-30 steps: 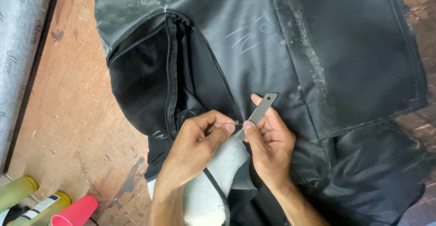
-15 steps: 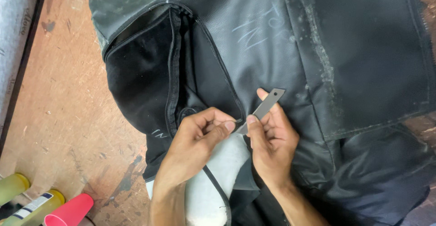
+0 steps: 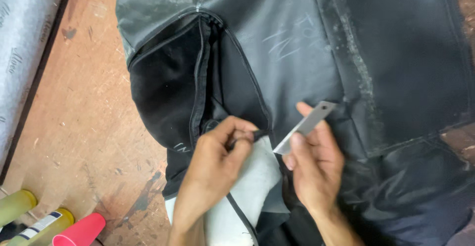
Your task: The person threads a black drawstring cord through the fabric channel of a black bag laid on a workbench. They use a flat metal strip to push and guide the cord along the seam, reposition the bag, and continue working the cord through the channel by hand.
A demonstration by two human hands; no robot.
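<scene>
Scuffed reddish-brown wood makes up the worktable [image 3: 74, 142], and most of it is covered by a large black leather-like cover [image 3: 297, 53] spread flat, its surface dusted with pale chalky marks. A zip [image 3: 198, 78] runs down the cover's left section, beside a duller, fuzzier black panel.

Near the bottom centre, the left hand [image 3: 213, 177] is closed in a pinch on a black piped seam edge [image 3: 252, 135], pulling it up and taut, apparently so the stitching stands clear of the white padding [image 3: 257, 181] showing underneath. The right hand [image 3: 316, 167] grips a thin grey blade [image 3: 304, 127] between thumb and fingers, angled so that its lower tip sits just beside the pinched seam (the blade's upper end points away toward the cover's middle). Both hands work close together, nearly touching.

At the left edge lies a grey patterned fabric roll [image 3: 24, 53]. In the bottom-left corner stand two yellow-green spray cans [image 3: 20, 206] and one with a pink cap [image 3: 79, 231], well apart from the hands.
</scene>
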